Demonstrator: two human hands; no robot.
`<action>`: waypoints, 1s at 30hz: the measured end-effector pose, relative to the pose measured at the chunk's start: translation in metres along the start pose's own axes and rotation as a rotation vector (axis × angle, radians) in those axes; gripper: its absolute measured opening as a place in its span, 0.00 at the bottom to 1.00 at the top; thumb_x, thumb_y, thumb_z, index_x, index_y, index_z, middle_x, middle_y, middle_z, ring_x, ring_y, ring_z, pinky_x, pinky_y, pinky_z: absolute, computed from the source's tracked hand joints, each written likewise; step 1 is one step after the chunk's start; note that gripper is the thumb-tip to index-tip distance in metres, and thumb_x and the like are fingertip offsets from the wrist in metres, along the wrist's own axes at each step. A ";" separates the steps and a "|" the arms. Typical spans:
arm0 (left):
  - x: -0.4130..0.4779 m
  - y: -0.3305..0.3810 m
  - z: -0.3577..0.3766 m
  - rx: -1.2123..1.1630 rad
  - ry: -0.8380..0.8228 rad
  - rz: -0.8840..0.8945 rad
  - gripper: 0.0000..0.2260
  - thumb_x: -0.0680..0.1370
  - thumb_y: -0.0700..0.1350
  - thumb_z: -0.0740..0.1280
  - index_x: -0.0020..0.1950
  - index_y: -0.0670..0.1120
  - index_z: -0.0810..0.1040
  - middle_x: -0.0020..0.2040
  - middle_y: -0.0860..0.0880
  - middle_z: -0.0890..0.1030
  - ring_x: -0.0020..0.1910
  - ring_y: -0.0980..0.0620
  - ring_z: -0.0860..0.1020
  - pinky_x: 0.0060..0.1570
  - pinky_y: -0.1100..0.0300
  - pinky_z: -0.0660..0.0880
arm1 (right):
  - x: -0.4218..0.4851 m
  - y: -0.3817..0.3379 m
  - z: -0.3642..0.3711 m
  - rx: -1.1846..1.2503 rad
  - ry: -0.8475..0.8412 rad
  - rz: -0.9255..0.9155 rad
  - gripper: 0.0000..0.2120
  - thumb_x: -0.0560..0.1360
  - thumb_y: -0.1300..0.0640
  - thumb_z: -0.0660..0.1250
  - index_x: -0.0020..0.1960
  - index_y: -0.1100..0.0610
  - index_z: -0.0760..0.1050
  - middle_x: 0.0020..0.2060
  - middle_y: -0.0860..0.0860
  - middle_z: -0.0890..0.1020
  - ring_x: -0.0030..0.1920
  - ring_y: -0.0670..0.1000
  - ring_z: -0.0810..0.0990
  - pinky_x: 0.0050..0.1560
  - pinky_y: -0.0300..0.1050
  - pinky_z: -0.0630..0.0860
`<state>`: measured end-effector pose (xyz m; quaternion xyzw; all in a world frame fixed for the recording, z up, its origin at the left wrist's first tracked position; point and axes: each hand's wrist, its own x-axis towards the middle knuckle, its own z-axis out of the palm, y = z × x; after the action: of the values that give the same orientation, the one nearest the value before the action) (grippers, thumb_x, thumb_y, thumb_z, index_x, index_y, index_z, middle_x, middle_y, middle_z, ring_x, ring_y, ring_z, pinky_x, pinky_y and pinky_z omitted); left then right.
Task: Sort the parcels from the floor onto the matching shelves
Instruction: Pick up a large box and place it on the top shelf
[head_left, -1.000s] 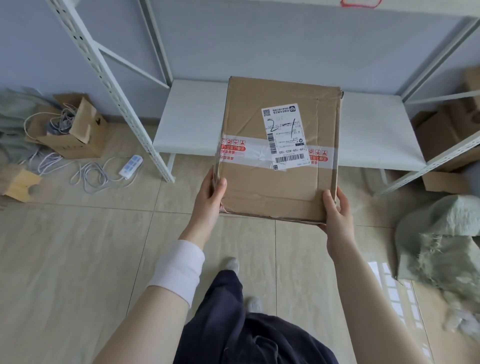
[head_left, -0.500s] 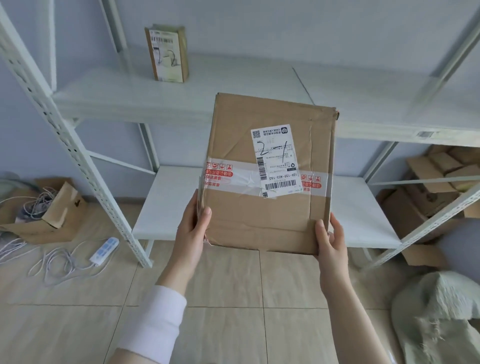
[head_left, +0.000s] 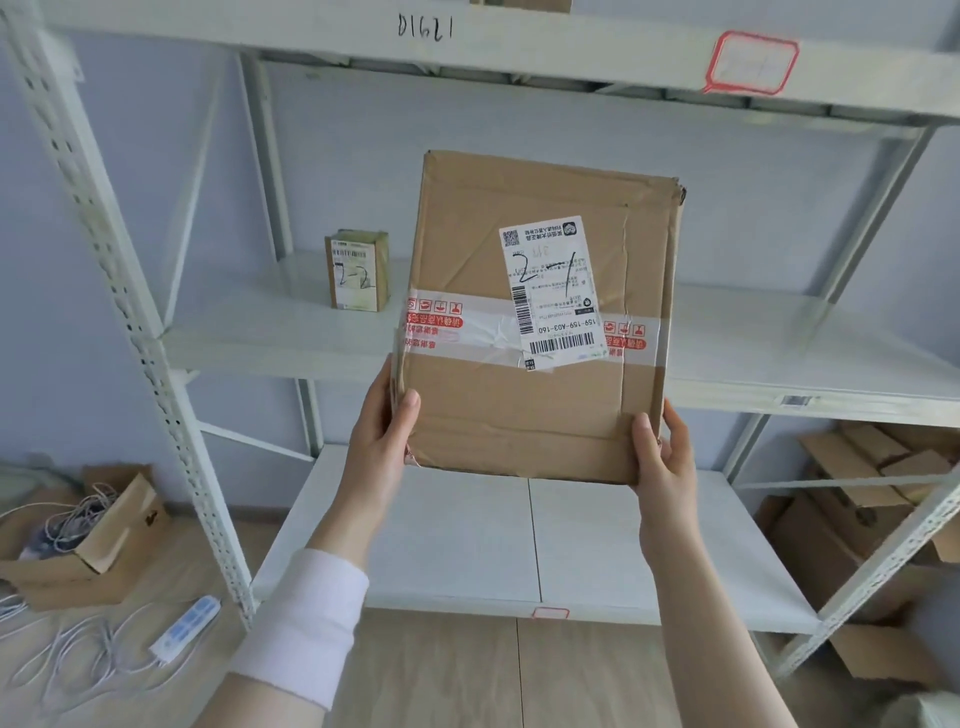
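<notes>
You hold the flat brown parcel (head_left: 524, 322) up in front of the shelving with both hands, off the floor and touching no shelf, its face turned toward you. Your left hand (head_left: 382, 431) grips the lower left edge, thumb lying on the front and the fingers hidden behind; your right hand (head_left: 662, 462) grips the lower right corner the same way, thumb on the front. A white label (head_left: 550, 291) sits upside down on the parcel, with "2-1" written on it by hand, over a band of clear tape with red print. Behind the parcel runs the middle shelf (head_left: 270, 332), where a small parcel (head_left: 357, 270) marked "2-2" stands upright near the back, to the left of the one you hold. The lower shelf (head_left: 467, 545) lies below your hands. The top shelf (head_left: 311, 36) edge carries a red-framed tag (head_left: 750, 62) at the right. A white wristband (head_left: 306, 623) wraps your left forearm. On the floor at left an open carton (head_left: 104, 540) holds cables, with a power strip (head_left: 184, 629) just beside it; more cardboard boxes (head_left: 857, 493) are stacked low at the right
</notes>
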<state>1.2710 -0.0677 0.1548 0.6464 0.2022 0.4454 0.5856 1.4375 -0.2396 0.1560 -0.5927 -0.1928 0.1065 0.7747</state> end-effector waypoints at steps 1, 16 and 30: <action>0.002 0.007 0.002 -0.004 0.007 0.023 0.24 0.79 0.50 0.60 0.75 0.52 0.61 0.63 0.61 0.74 0.47 0.75 0.75 0.39 0.77 0.72 | 0.002 -0.006 0.002 0.009 -0.002 -0.019 0.16 0.80 0.55 0.60 0.67 0.47 0.65 0.53 0.50 0.79 0.50 0.41 0.77 0.58 0.45 0.72; 0.034 0.087 0.038 -0.065 0.022 0.263 0.21 0.81 0.45 0.60 0.74 0.51 0.63 0.62 0.58 0.75 0.47 0.73 0.75 0.36 0.77 0.71 | 0.036 -0.091 -0.002 0.053 -0.029 -0.249 0.17 0.80 0.55 0.59 0.67 0.46 0.64 0.50 0.44 0.79 0.50 0.38 0.76 0.49 0.37 0.72; 0.137 0.188 0.135 -0.026 -0.103 0.455 0.19 0.81 0.47 0.57 0.73 0.50 0.64 0.60 0.54 0.76 0.54 0.58 0.77 0.38 0.70 0.75 | 0.124 -0.216 -0.029 -0.038 0.044 -0.437 0.23 0.80 0.50 0.58 0.74 0.45 0.57 0.57 0.49 0.77 0.55 0.45 0.76 0.55 0.38 0.72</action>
<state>1.4030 -0.0821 0.3887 0.6894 0.0152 0.5351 0.4880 1.5475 -0.2755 0.3777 -0.5536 -0.3016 -0.0805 0.7721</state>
